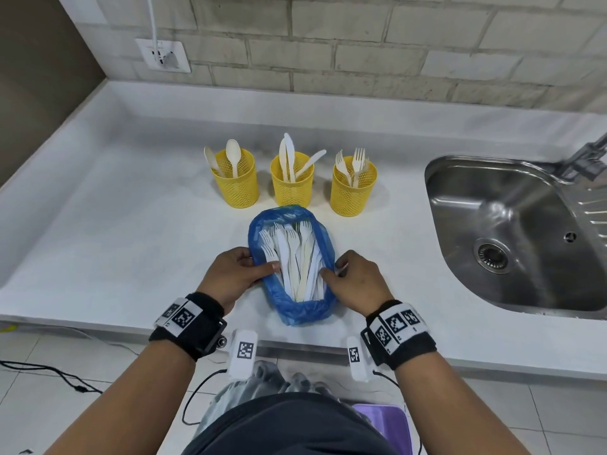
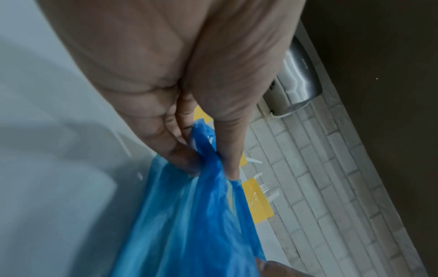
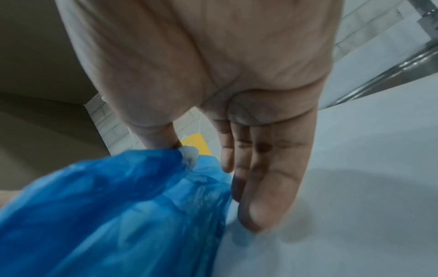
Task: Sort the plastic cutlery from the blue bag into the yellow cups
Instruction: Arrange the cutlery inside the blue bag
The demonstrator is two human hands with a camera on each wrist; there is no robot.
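Observation:
A blue bag (image 1: 297,311) lies open on the white counter, holding several white and cream plastic forks and knives (image 1: 295,254). My left hand (image 1: 262,265) pinches the bag's left rim (image 2: 208,165) between thumb and fingers. On the other side, my right hand (image 1: 331,271) holds the right rim, with the thumb on the plastic (image 3: 184,151) and the other fingers (image 3: 265,178) hanging straight beside the bag. Behind the bag stand three yellow mesh cups: the left one (image 1: 236,185) has spoons, the middle one (image 1: 291,188) knives, the right one (image 1: 353,192) forks.
A steel sink (image 1: 512,231) with a faucet (image 1: 588,156) is sunk into the counter at the right. On the brick wall at the back left is a socket (image 1: 163,55) with a plug in it. The counter's front edge (image 1: 98,326) runs just below my wrists.

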